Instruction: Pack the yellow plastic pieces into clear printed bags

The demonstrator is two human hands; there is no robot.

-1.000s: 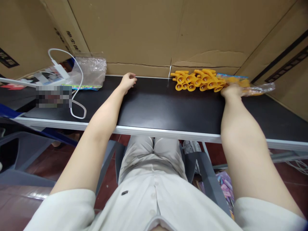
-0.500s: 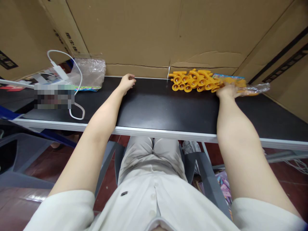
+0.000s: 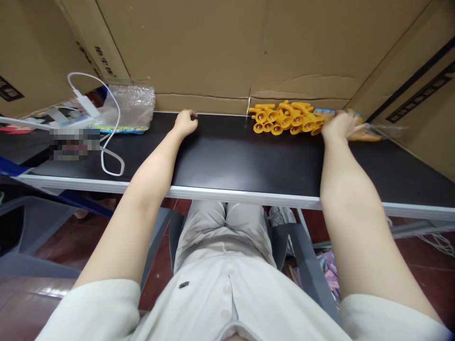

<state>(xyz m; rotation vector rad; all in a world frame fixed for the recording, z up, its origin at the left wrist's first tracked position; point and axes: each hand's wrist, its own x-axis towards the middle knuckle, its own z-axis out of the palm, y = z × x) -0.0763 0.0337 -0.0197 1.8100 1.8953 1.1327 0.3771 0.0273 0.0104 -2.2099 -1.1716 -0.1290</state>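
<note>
My left hand (image 3: 186, 123) rests near the back edge of the black table, its fingers curled in and nothing visible in them. At the right, my right hand (image 3: 337, 127) is on a clear plastic bag (image 3: 386, 130) with its fingers bent and partly smeared by motion. A bright blue printed card (image 3: 323, 112) shows behind that hand. Just left of it lies a pile of yellow horn-shaped plastic pieces (image 3: 284, 118), their flared cup ends facing me. More yellow shows under and beyond the hand; my fingers hide part of it.
Cardboard (image 3: 206, 52) stands along the table's back and right side. On the left lie clear plastic bags (image 3: 133, 106) with a colourful strip, a white cable (image 3: 119, 109) and a white plug (image 3: 88, 105). A pale metal edge (image 3: 245, 194) runs along the table (image 3: 241, 161) front.
My right hand has lifted slightly and shifted, and the plastic bag beside it has moved and blurred. My left hand's fingers have curled in a little more.
</note>
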